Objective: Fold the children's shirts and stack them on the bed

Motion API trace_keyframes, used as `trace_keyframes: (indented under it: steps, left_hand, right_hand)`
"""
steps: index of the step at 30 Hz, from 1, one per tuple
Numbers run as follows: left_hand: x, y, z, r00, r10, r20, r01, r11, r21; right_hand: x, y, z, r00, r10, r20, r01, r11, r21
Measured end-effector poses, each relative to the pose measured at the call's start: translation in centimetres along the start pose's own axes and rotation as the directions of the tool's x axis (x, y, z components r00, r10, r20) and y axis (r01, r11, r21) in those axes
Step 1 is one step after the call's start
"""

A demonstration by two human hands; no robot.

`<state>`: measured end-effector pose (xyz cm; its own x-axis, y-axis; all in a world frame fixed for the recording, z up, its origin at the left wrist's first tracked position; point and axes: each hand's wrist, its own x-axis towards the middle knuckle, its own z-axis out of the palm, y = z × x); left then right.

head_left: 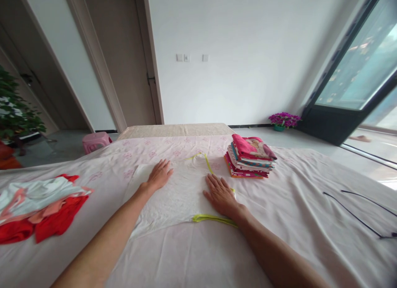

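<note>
A white sleeveless top (176, 193) with yellow-green trim lies spread out on the pale pink flowered cloth (155, 255). Its trimmed straps and armholes point to the right. My left hand (159, 173) rests flat on the upper left part of the top, fingers extended. On the right end, near the trim, my right hand (221, 193) lies palm down with its fingers out, covering part of the neckline. Just beyond that hand stands a stack of folded clothes (251, 158), a pink printed piece uppermost.
Loose red and white clothes (40, 205) lie in a heap at the left. Glasses (366, 213) with dark temples sit at the right edge. Past the cloth are a pink stool (96, 142), a leafy plant (15, 106) and a pot of purple flowers (283, 120) by the wall.
</note>
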<state>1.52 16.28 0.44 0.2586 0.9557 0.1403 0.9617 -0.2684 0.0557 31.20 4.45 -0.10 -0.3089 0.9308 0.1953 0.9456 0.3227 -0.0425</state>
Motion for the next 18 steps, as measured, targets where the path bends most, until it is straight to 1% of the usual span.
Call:
trace_keyframes:
  steps: [2,3,5,7,9,11,13,14,16,17,18]
  left_hand:
    - [0.9,1.9,0.9,0.995,0.095,0.031,-0.094,0.995,-0.023]
    - [1.2,2.4,1.3,0.992,0.117,0.040,-0.115,0.993,-0.030]
    - [1.7,2.1,1.9,0.994,0.102,0.048,-0.101,0.994,-0.030]
    - [1.8,0.6,2.1,0.998,0.033,0.047,-0.032,0.999,-0.017]
    - [1.6,-1.7,2.0,0.997,-0.064,0.042,0.064,0.998,0.002]
    - [1.0,-3.9,1.7,0.987,-0.157,0.031,0.156,0.987,0.024]
    - [0.1,-5.3,1.3,0.965,-0.263,-0.008,0.263,0.963,0.058]
    - [-0.5,-5.6,1.1,0.948,-0.317,-0.038,0.319,0.944,0.079]
    - [-1.8,-5.1,0.7,0.915,-0.389,-0.108,0.401,0.908,0.123]
    - [-2.4,-4.5,0.6,0.910,-0.394,-0.131,0.410,0.901,0.139]
    - [-3.1,-3.6,0.4,0.916,-0.377,-0.137,0.395,0.907,0.145]
  right_hand:
    - [-0.1,0.0,-0.1,1.000,-0.004,-0.005,0.004,1.000,0.001]
    - [-0.1,0.1,-0.1,1.000,-0.006,-0.005,0.006,1.000,0.003]
    - [-0.1,0.1,-0.2,1.000,-0.007,-0.001,0.007,1.000,0.008]
    - [-0.1,0.1,-0.3,1.000,-0.004,0.009,0.003,1.000,0.013]
    - [-0.1,0.1,-0.3,1.000,0.001,0.017,-0.001,1.000,0.017]
    - [-0.1,0.1,-0.2,1.000,0.005,0.010,-0.005,1.000,0.022]
    - [-0.1,0.2,0.0,1.000,0.006,-0.008,-0.006,1.000,0.025]
    - [-0.1,0.2,0.1,1.000,0.007,-0.016,-0.007,1.000,0.026]
    - [-0.1,0.2,0.2,1.000,0.007,-0.028,-0.006,1.000,0.025]
    - [-0.1,0.2,0.2,1.000,0.006,-0.029,-0.006,1.000,0.024]
    - [-0.1,0.1,0.2,1.000,0.006,-0.028,-0.005,1.000,0.022]
